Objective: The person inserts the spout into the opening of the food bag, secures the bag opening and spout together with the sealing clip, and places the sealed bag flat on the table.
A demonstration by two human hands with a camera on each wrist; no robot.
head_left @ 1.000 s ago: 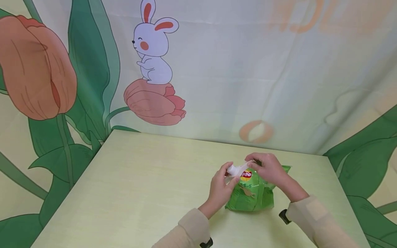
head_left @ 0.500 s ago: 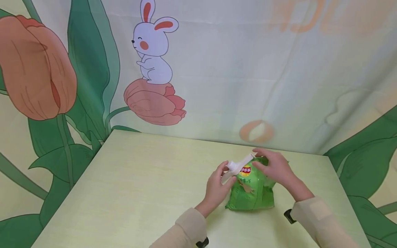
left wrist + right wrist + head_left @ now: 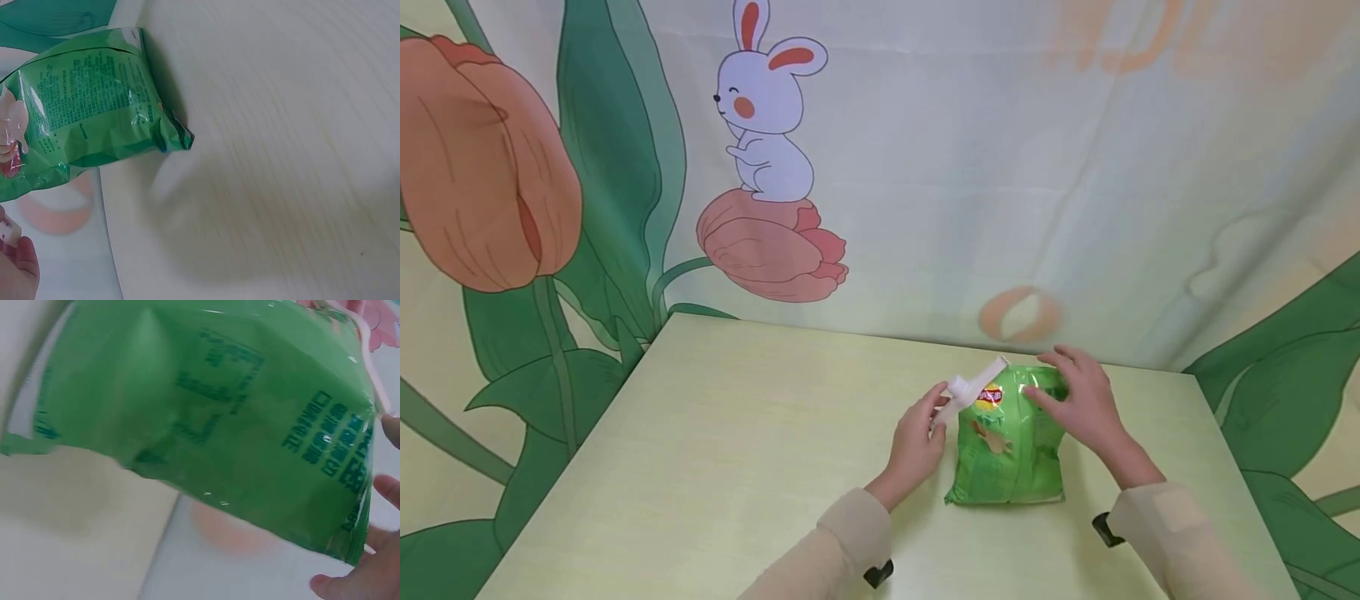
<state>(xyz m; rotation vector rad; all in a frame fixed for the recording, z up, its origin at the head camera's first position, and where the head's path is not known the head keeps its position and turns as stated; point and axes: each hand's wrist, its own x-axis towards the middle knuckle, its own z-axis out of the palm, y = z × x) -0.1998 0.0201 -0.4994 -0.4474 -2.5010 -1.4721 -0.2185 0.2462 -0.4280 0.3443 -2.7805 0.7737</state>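
Note:
A green chip bag [image 3: 1011, 450] stands upright on the table, its printed front facing the head camera. At its upper left corner is a long white sealing clip [image 3: 973, 390] with a round cap-like knob, held slantwise. My left hand [image 3: 916, 442] pinches the clip's lower end between thumb and fingers; in the left wrist view, that hand [image 3: 19, 269] and the clip's end [image 3: 9, 231] show at the edge. My right hand [image 3: 1086, 404] is at the bag's upper right corner with fingers spread and thumb before the front. The right wrist view shows the fingers [image 3: 387, 487] loosely around the bag's edge.
The pale table [image 3: 737, 442] ends at a back edge against a printed curtain [image 3: 925, 167] with a rabbit and tulips. The bag stands on the table's right half. Black wrist straps [image 3: 1105, 529] show below both sleeves.
My hands have moved apart, the right one leaving the clip for the bag's upper right. The clip has shifted slightly up and left in my left hand. The bag's top has risen and spread out.

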